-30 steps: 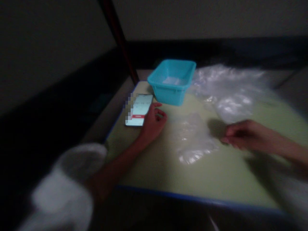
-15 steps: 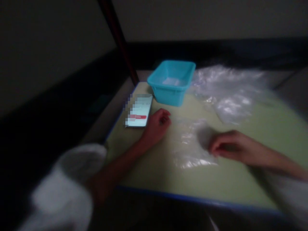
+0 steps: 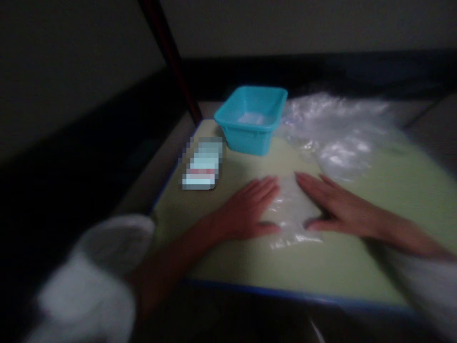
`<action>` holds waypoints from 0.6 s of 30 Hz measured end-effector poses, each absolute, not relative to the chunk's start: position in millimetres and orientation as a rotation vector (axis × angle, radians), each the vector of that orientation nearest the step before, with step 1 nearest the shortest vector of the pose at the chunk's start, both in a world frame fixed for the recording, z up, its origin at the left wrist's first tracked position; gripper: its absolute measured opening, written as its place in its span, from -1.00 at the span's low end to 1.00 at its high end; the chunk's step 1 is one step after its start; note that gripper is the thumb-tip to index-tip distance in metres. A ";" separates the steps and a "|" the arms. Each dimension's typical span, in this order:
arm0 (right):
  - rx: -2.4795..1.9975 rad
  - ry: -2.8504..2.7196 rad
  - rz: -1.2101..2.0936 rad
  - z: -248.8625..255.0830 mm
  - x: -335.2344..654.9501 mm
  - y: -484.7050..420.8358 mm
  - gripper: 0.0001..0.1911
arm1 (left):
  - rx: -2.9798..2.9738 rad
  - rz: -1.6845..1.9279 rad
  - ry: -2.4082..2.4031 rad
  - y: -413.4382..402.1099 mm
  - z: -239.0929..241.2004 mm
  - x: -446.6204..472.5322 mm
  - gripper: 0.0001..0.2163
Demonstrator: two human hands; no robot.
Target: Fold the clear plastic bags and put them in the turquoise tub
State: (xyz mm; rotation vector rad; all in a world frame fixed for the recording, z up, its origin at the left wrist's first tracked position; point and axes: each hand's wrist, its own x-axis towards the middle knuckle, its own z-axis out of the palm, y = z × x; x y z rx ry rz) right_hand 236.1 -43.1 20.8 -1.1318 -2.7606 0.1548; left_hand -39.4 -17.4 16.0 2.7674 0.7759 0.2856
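Note:
A small clear plastic bag (image 3: 290, 209) lies flat on the pale green table (image 3: 250, 262). My left hand (image 3: 250, 209) rests flat on the bag's left side, fingers stretched out and together. On the bag's right side lies my right hand (image 3: 330, 205), also flat with the fingers extended. Neither hand grips anything. The scene is dim and blurred.
A phone (image 3: 202, 164) with a lit screen lies near the table's left edge. A turquoise plastic tub (image 3: 250, 119) stands at the back, with a heap of clear plastic bags (image 3: 339, 133) to its right. A dark red post (image 3: 171, 57) rises behind.
My left hand left the phone and moved right onto the bag, opening flat. My right hand slid left and flattened onto the bag's other side.

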 end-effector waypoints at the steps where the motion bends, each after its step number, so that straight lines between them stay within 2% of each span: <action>1: -1.126 -2.769 0.147 19.9 236.5 -43.0 0.01 | 2.783 0.263 0.789 -18.1 15.2 -39.3 -0.22; 6: -1.080 -2.761 0.159 19.6 238.3 -42.1 0.00 | 2.773 0.278 0.808 -18.9 13.6 -40.8 -0.20; 9: -1.009 -2.736 0.236 32.1 237.6 -45.4 -0.09 | 2.648 0.414 0.749 -16.0 18.3 -42.0 -0.24; 11: -0.914 -2.754 0.331 45.0 235.8 -51.0 -0.30 | 2.479 0.586 0.723 -13.7 23.4 -42.7 -0.42; 14: -0.775 -2.842 0.468 60.0 231.1 -61.9 -0.78 | 2.132 0.800 0.763 -11.7 29.2 -43.6 -0.68; 15: -0.750 -2.868 0.479 62.1 229.4 -65.2 -0.86 | 2.020 0.832 0.783 -11.5 29.7 -43.7 -0.70; 18: -0.719 -2.904 0.420 60.5 225.0 -71.8 -0.88 | 1.788 0.851 0.831 -11.2 27.3 -43.1 -0.67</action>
